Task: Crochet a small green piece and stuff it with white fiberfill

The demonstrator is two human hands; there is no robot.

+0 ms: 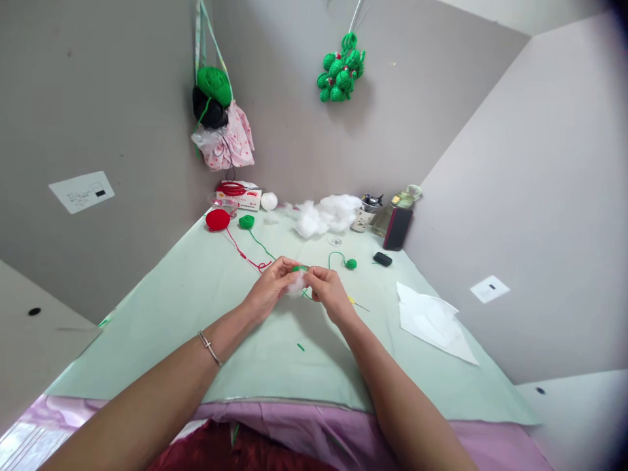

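Observation:
Over the middle of the table, my left hand (269,288) has its fingers closed around a small green crocheted piece (299,268). White fiber stuffing (296,286) bulges below the piece, between both hands. My right hand (328,291) is closed in a pinch at the right edge of the stuffing; its fingertips partly hide what they grip. Green yarn (261,244) runs from a small green ball (246,222) toward my left hand. A yellow-handled hook (359,303) lies just right of my right hand.
Behind the hands lie a red yarn ball (218,220), a heap of white stuffing (326,216) and a small crocheted green ball (350,264). A phone (398,229) leans against a bottle (407,196) at the back right. White sheets (434,322) lie on the right.

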